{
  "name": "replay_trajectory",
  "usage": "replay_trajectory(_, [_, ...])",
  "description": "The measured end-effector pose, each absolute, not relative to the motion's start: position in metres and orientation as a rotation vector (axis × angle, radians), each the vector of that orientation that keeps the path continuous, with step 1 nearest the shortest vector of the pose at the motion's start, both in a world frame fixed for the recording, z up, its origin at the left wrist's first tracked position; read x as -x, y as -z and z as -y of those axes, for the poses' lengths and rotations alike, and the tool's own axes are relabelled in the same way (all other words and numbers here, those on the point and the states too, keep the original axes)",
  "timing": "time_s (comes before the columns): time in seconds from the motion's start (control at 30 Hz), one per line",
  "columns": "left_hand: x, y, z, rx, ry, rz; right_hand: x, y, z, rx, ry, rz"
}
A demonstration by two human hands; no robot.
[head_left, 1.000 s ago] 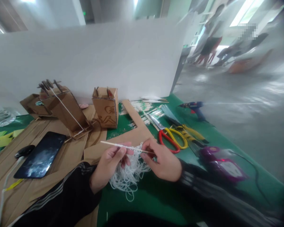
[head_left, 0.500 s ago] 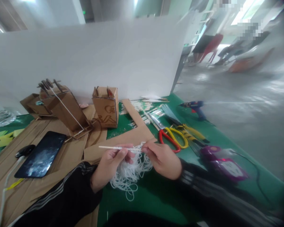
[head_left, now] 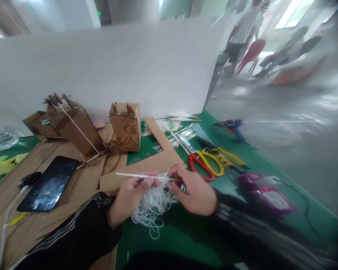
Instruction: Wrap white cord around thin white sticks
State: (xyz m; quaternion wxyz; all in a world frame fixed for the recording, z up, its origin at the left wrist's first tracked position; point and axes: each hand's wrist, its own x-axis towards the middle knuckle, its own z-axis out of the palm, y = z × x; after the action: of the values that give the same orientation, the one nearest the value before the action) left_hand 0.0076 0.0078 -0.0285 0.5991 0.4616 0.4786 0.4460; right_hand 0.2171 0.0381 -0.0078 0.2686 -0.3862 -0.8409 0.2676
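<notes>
A thin wooden stick (head_left: 126,174) lies nearly level in front of me, with white string wound round its middle. My left hand (head_left: 133,195) pinches it between thumb and fingers. At the stick's right end is my right hand (head_left: 193,191), its thumb and forefinger apart around the end and the string; whether they grip either is too small to tell. A loose tangle of white string (head_left: 152,210) hangs below the stick, between both hands and over the green table.
Scissors with red and yellow handles (head_left: 205,165), pliers (head_left: 231,159), a glue gun (head_left: 231,127) and a purple device (head_left: 267,193) are at the right. Cardboard boxes (head_left: 126,129) stand behind, a black phone (head_left: 48,183) lies left. People are in the far background.
My right hand's thumb and forefinger have spread apart, and the stick's right end now shows between them. The stick has shifted slightly left. A standing person shows more in the background.
</notes>
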Motion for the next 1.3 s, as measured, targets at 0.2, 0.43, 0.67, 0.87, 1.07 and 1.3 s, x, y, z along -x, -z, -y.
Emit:
replay_trajectory(0.2, [-0.0082,0.0277,-0.0067,-1.064,-1.005,-1.114,-0.2166,0.0090,-0.0387,0.963,-0.636,2.301])
replay_trajectory(0.43, [-0.0086,0.0273,-0.0062,-1.087,-0.995,-1.112,-0.2171,0.0091,-0.0381,0.997,-0.707,2.305])
replay_trajectory(0.67, [-0.0089,0.0268,-0.0056,-1.104,-0.997,-1.105,-0.2162,0.0093,-0.0370,1.038,-0.706,2.296])
replay_trajectory(0.87, [-0.0081,0.0280,-0.0064,-1.119,-0.986,-1.089,-0.2159,0.0096,-0.0369,0.994,-0.653,2.346])
replay_trajectory(1.07, [-0.0076,0.0300,-0.0053,-1.094,-0.989,-1.075,-0.2156,0.0114,-0.0363,0.999,-0.688,2.306])
replay_trajectory(1.3, [-0.0091,0.0275,-0.0050,-1.077,-0.997,-1.083,-0.2156,0.0120,-0.0363,1.013,-0.699,2.250])
